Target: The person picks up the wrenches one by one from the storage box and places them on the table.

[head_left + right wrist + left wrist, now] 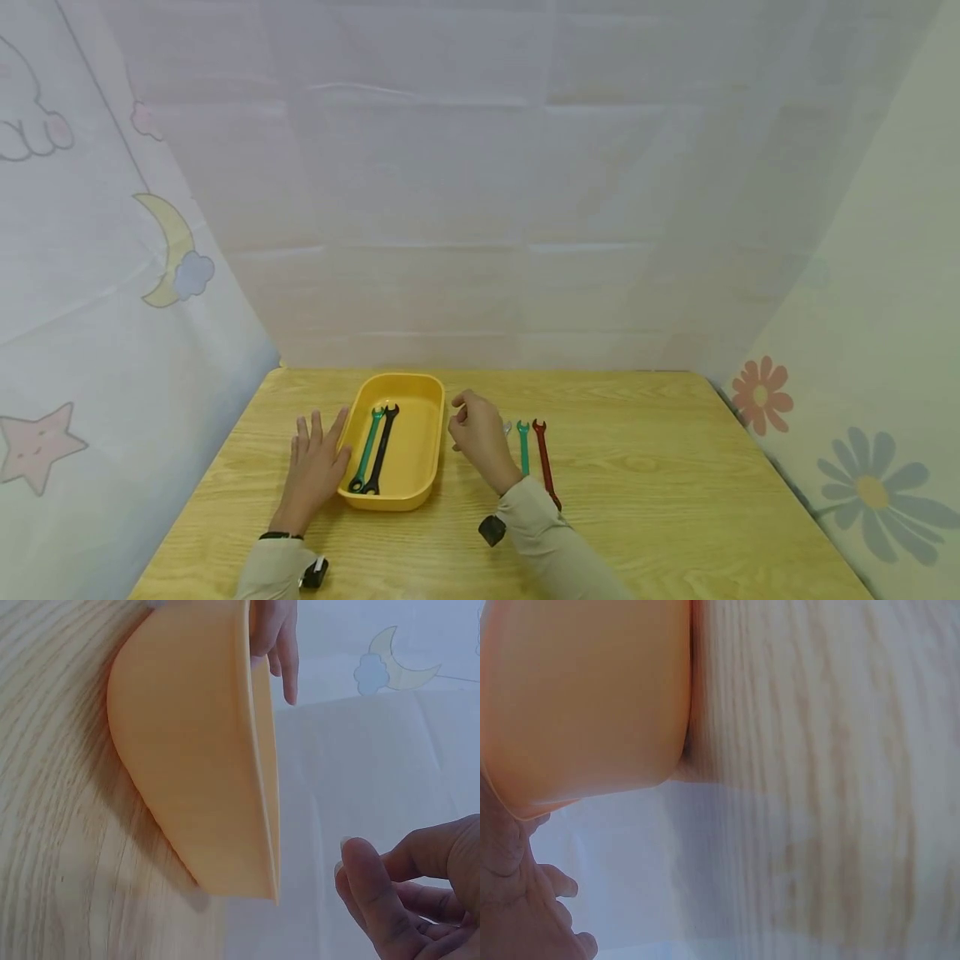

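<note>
Curtained recording booth (480, 208), wooden table (637, 500)

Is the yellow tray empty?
No. The yellow tray holds a green wrench and a black wrench, lying side by side.

Left hand (317, 461) laid flat, palm down, fingers straight and spread. Right hand (480, 440) raised, fingers loosely curled, nothing seen held. Both forearms sleeved, wrists banded.
</note>
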Motion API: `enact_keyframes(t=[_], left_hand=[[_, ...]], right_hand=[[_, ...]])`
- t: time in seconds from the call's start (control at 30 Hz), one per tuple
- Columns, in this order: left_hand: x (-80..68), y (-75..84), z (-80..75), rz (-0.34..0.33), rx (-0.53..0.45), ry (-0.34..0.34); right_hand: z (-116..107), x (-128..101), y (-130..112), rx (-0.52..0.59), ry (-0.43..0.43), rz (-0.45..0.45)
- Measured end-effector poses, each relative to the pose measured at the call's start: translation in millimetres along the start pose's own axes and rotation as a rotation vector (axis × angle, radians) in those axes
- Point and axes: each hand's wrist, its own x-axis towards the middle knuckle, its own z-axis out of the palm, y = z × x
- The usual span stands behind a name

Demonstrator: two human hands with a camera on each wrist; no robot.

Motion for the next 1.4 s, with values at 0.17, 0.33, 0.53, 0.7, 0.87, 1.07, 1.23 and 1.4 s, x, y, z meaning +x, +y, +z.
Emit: enact_keyframes(t=[0.17,0.33,0.53,0.7,0.87,1.07,1.23,1.4], left_hand=[[0.3,-0.5,0.0,0.000,0.001,-0.001],[-0.1,-0.7,0.3,-0.001,-0.007,-0.001],[-0.2,0.2,1.3,-0.008,-0.022,0.001],[-0.3,0.2,2.2,-0.002,-0.020,0.011],[0.6,-1.8,2.9,-0.002,-0.010,0.012],[1.4,-2.2,2.4,-0.008,0.002,0.011],[1.5,-3.1,3.3,-0.015,0.003,0.004],[1.4,-3.2,4.6,-0.019,0.005,0.004]], right_hand=[[9.1,0.6,-3.6,0.029,-0.035,0.018],[18.8,1.2,-9.7,0.104,-0.077,0.031],[30.4,3.5,-13.6,0.132,-0.110,0.028],[38.7,4.2,-16.8,0.175,-0.132,0.046],[45.2,5.1,-19.0,0.205,-0.133,0.057],[56.3,7.1,-17.5,0.188,-0.158,0.053],[68.5,8.1,-15.0,0.178,-0.184,0.057],[78.0,8.9,-15.5,0.149,-0.206,0.061]])
